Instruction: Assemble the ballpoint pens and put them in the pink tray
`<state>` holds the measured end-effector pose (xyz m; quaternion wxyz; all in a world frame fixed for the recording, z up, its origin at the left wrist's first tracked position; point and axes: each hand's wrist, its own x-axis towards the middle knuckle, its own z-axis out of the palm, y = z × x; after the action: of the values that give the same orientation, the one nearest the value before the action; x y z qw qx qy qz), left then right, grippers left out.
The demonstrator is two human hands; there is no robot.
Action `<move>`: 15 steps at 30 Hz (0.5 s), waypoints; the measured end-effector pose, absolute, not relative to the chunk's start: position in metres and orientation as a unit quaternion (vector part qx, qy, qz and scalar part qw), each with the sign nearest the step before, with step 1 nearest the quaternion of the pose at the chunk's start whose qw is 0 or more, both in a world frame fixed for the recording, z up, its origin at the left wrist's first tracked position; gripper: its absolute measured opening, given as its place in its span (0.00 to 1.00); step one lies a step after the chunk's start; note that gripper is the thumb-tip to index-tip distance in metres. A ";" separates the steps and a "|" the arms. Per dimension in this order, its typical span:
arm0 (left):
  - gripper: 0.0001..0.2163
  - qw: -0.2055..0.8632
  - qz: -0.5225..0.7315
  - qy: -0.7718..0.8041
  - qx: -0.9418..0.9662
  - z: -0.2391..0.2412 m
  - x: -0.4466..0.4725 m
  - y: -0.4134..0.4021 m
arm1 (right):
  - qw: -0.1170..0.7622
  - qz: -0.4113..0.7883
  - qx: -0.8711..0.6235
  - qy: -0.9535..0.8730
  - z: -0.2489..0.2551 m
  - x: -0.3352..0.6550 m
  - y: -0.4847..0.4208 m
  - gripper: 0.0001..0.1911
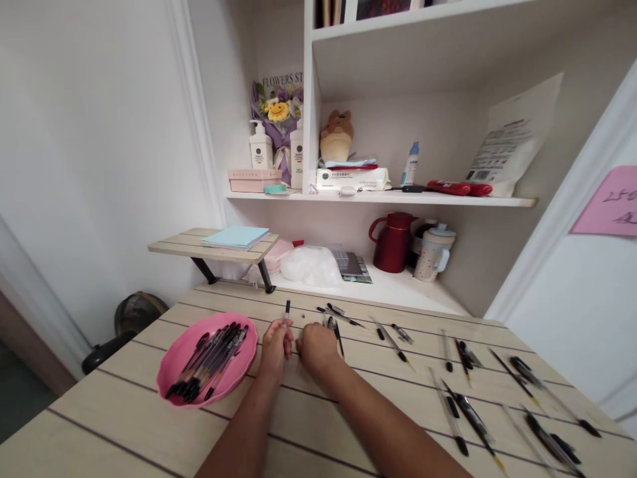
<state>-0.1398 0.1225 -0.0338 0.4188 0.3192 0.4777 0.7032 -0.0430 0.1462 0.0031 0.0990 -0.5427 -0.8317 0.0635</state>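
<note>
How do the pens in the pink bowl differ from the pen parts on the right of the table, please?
The pens lie bunched together, whereas the pen parts are spread out in small groups. The pens look assembled, while the parts include separate clear tubes and thin refills. The pens rest in the pink bowl; the parts lie directly on the tabletop. Both show dark and clear pieces.

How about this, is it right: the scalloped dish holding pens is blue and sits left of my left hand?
Not quite: the scalloped dish is pink, not blue, as the head view shows. It does hold pens and sits left of your left hand.
</note>
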 end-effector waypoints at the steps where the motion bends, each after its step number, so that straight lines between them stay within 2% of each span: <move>1: 0.13 0.415 0.708 0.476 0.317 -0.033 -0.140 0.123 | 0.094 0.065 -0.545 -0.830 0.004 -0.048 0.148 0.10; 15: 0.12 0.408 0.726 0.476 0.283 -0.038 -0.142 0.128 | 0.085 0.111 -0.601 -0.787 0.009 -0.047 0.162 0.14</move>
<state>-0.1423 0.1279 -0.0380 0.4075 0.2831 0.4758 0.7263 -0.0469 0.1621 0.0092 0.0850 -0.6007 -0.7871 0.1111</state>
